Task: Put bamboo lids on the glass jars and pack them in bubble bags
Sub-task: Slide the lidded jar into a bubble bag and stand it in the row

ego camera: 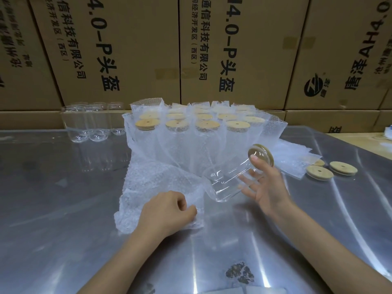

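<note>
The person's right hand (264,183) held a lidded glass jar (231,177) tilted on its side above the worktop (63,209), thumb pressed near the bamboo lid (261,154) and the other fingers (246,187) spread apart along the glass rather than wrapped tight. The jar's base pointed down and left toward the mouth of a bubble bag (161,183), just touching or just short of it; I could not tell which. The left hand (167,211) lay on that bag's near edge, its fingers curled and pinching the film. Behind them stood a block of packed jars (197,128), each in its own bubble bag with a bamboo top showing. Bare glass jars (91,122) without lids stood at the back left. To the right lay loose bamboo lids (331,170) beside flat spare bubble bags (297,158). Printed cardboard cartons (135,49) formed a wall behind the worktop.
</note>
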The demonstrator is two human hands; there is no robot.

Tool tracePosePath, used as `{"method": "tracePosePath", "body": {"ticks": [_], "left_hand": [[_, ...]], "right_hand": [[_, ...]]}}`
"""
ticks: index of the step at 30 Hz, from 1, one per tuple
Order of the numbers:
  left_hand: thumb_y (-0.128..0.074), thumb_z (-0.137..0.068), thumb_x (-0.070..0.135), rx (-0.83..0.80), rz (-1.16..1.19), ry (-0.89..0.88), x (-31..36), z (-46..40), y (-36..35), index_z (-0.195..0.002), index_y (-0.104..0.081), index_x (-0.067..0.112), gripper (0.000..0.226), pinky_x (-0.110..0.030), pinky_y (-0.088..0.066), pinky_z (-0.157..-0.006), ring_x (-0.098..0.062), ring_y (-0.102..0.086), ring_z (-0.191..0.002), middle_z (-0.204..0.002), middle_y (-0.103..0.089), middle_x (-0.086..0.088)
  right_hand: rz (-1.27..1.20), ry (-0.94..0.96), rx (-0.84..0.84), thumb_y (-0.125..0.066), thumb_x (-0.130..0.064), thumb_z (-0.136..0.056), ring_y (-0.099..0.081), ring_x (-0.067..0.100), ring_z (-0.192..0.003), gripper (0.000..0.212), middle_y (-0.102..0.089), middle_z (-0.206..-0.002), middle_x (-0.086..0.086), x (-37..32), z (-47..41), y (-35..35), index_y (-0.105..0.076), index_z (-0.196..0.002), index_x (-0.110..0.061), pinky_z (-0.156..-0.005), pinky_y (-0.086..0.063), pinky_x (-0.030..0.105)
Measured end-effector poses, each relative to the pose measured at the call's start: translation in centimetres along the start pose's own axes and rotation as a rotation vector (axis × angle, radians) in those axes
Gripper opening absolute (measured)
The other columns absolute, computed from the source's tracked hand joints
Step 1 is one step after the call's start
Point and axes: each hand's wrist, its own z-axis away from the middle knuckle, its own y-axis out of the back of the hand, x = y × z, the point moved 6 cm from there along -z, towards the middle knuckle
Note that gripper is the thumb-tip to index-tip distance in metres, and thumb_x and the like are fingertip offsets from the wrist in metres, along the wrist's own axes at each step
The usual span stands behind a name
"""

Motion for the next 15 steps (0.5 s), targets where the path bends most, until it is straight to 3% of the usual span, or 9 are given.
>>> {"method": "tracePosePath", "body": {"ticks": [7,9,11,15], "left_hand": [[-0.056,-0.082,0.031,-0.067,0.234,-0.004,0.5,0.0,-0.3,-0.066,-0.063,0.010,0.027,-0.026,-0.040,-0.056,-0.012,-0.047,-0.054,-0.061,-0.060,-0.005],[-0.056,-0.084,0.026,-0.075,0.389,-0.018,1.0,0.1,-0.1,-0.059,-0.064,0.015,0.029,-0.020,-0.038,-0.055,-0.006,-0.046,-0.051,-0.057,-0.058,0.002],[-0.054,-0.085,0.022,-0.022,0.565,-0.038,1.5,0.2,0.7,-0.050,-0.059,0.022,0.036,-0.014,-0.035,-0.053,0.000,-0.048,-0.052,-0.056,-0.060,0.010],[-0.056,-0.094,0.026,0.166,0.744,-0.068,1.6,0.6,2.3,-0.056,-0.054,0.019,0.039,-0.014,-0.033,-0.051,-0.002,-0.042,-0.051,-0.058,-0.058,0.011]], "right_hand": [[-0.023,-0.084,-0.058,-0.076,-0.041,-0.054,-0.073,0.024,-0.088,0.086,-0.055,-0.108,0.005,0.7,0.5,-0.7,-0.049,-0.132,-0.018,-0.061,-0.058,0.032],[-0.034,-0.089,-0.072,-0.076,-0.039,-0.056,-0.072,0.025,-0.092,0.085,-0.054,-0.106,0.004,0.9,0.6,-0.9,-0.049,-0.133,-0.018,-0.060,-0.057,0.032],[-0.037,-0.086,-0.083,-0.076,-0.037,-0.055,-0.072,0.024,-0.091,0.090,-0.055,-0.104,0.003,1.0,0.7,-1.1,-0.045,-0.137,-0.016,-0.058,-0.057,0.032],[-0.026,-0.090,-0.126,-0.078,-0.035,-0.052,-0.073,0.022,-0.086,0.096,-0.057,-0.103,0.004,1.3,1.1,-1.7,-0.041,-0.139,-0.013,-0.053,-0.055,0.030]]}}
